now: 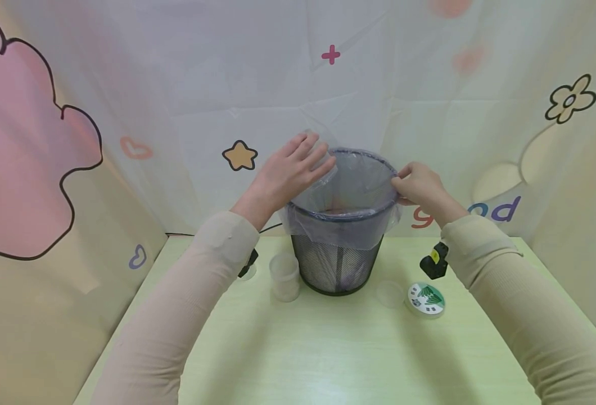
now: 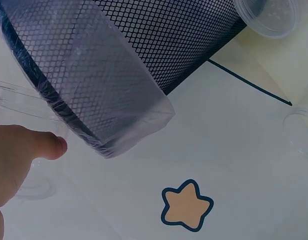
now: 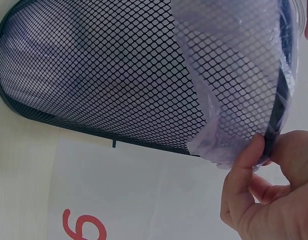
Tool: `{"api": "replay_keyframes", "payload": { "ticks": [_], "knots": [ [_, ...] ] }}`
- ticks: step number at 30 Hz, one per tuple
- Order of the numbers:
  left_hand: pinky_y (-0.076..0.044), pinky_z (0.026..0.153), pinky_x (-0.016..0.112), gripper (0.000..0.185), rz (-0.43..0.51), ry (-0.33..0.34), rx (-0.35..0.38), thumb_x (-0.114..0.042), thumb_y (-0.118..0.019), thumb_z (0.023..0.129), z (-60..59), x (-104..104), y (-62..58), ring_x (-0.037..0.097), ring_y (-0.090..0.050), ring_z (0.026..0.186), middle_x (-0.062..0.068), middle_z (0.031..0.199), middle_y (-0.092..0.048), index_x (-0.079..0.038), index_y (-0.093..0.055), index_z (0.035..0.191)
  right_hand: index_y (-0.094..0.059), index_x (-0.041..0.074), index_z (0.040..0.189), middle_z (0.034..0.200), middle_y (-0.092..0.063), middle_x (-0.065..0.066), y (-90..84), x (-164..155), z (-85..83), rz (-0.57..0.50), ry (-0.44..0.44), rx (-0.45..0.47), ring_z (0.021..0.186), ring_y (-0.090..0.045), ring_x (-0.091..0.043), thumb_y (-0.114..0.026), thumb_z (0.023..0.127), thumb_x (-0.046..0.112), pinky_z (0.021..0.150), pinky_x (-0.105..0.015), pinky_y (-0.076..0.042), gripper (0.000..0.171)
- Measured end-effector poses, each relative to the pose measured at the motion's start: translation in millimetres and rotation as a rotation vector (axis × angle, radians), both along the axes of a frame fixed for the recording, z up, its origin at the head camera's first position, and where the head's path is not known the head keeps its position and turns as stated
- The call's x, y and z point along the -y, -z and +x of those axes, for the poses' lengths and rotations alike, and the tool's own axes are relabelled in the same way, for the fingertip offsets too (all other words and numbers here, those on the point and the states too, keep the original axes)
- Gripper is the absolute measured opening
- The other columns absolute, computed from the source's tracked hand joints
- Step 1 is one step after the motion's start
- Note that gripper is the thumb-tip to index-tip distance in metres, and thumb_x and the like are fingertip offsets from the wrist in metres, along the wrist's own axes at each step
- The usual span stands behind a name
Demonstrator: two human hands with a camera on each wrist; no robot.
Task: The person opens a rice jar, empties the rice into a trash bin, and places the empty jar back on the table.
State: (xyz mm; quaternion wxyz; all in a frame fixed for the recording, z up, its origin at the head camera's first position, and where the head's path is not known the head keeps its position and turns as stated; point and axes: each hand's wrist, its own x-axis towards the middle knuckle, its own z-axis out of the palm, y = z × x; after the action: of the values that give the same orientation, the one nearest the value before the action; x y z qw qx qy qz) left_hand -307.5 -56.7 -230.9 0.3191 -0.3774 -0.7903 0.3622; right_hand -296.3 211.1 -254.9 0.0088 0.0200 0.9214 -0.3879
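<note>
Backdrop: pastel cartoon cloth hanging behind pale green table (image 1: 328, 360).
Bin: black mesh bin (image 1: 336, 264) standing mid-table w/ clear liner (image 1: 351, 185) folding over rim.
L hand: left hand (image 1: 290, 171) curling round a clear plastic cup (image 2: 16, 107) at rim's left edge.
R hand: right hand (image 1: 419, 185) pinching liner at rim's right side.
Nearby: frosted cup (image 1: 284, 275), round lid (image 1: 425, 299) sitting beside bin.
</note>
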Motion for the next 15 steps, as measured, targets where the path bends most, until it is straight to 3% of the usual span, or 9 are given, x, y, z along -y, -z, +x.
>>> {"api": "replay_keyframes", "payload": {
  "ticks": [9, 15],
  "knots": [
    [-0.014, 0.114, 0.040, 0.077, -0.120, 0.011, -0.109, -0.015, -0.067, 0.082, 1.0, -0.4, 3.9, 0.030, -0.023, 0.137, 0.009, 0.147, -0.029, -0.018, -0.023, 0.146, -0.042, -0.009, 0.114, 0.104, -0.048, -0.021, 0.1, 0.1, -1.3, -0.005, -0.006, -0.008, 0.063, -0.057, -0.004, -0.042, 0.088, 0.016, 0.064, -0.021, -0.054, 0.036],
    [-0.016, 0.113, 0.039, 0.062, -0.128, 0.073, -0.189, -0.007, -0.054, 0.088, -0.9, -1.2, 9.7, 0.029, -0.027, 0.134, 0.010, 0.145, -0.033, -0.017, -0.029, 0.144, -0.042, -0.009, 0.114, 0.105, -0.049, -0.021, 0.8, 0.2, -0.9, 0.007, -0.008, -0.007, 0.068, -0.059, -0.007, -0.043, 0.090, 0.016, 0.066, -0.022, -0.054, 0.035]
  ]
}}
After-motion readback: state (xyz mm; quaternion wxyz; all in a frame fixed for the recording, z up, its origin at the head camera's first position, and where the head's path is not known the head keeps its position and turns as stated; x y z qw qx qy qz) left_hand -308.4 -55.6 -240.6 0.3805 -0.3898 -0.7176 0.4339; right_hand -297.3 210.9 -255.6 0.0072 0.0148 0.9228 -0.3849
